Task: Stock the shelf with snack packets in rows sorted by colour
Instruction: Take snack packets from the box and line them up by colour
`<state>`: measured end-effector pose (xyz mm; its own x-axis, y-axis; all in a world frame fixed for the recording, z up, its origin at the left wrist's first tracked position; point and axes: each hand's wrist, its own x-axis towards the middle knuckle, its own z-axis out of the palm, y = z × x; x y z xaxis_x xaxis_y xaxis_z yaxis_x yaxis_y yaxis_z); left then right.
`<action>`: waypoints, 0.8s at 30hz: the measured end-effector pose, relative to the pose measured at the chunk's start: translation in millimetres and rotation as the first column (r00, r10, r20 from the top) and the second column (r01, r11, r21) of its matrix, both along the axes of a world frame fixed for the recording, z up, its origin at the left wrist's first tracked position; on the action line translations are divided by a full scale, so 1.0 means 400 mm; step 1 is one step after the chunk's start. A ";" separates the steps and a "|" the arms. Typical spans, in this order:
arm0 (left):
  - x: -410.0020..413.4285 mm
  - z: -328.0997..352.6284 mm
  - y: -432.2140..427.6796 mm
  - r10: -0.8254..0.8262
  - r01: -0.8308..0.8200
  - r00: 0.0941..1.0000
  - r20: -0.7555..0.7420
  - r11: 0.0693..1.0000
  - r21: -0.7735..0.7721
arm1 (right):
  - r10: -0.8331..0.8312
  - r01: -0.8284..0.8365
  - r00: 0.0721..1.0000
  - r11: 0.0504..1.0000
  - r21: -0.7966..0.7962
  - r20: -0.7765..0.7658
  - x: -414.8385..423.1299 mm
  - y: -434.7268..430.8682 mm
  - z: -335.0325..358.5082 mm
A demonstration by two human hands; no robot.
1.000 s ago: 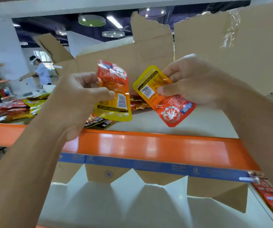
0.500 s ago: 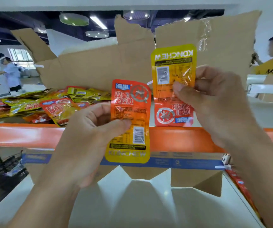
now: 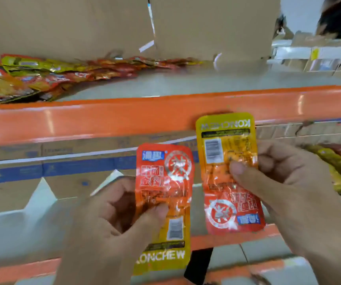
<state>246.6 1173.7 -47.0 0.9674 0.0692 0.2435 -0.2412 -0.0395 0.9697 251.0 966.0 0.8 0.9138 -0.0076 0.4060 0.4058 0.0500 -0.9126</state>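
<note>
My left hand (image 3: 112, 233) pinches an orange-and-yellow snack packet (image 3: 165, 182) upright, orange end up, thumb across its middle. My right hand (image 3: 284, 186) pinches a second packet of the same kind (image 3: 225, 153) turned the other way, yellow end up. Both packets hang side by side in front of the orange shelf beam (image 3: 103, 118), below the shelf board. A loose heap of red, orange and yellow packets (image 3: 42, 77) lies on the grey shelf board (image 3: 206, 83) at the left.
A brown cardboard box (image 3: 103, 23) stands at the back of the shelf. A cardboard box with blue tape (image 3: 62, 167) sits on the level below. More yellow packets (image 3: 338, 167) lie at the right. A person is at the far upper right.
The view has tilted down and both hands have lowered the packets from level with the shelf board to below the orange beam. Each hand keeps its grip.
</note>
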 end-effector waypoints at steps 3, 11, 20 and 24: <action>0.001 -0.056 -0.049 -0.138 0.135 0.988 -0.070 0.990 -0.047 | -0.111 0.109 0.984 0.994 -0.016 -0.142 -0.034 -0.045 -0.099; -0.007 -0.147 -0.206 -0.192 0.201 0.941 -0.277 0.980 0.003 | -0.275 0.275 0.884 0.960 -0.054 -0.379 -0.076 -0.169 -0.260; -0.060 -0.181 -0.429 -0.155 0.166 0.909 -0.387 0.986 -0.006 | -0.166 0.209 0.851 0.978 0.030 -0.499 -0.132 -0.371 -0.299; -0.077 -0.186 -0.550 -0.147 0.158 0.905 -0.399 0.987 -0.004 | -0.160 0.195 0.848 0.981 0.017 -0.506 -0.148 -0.489 -0.309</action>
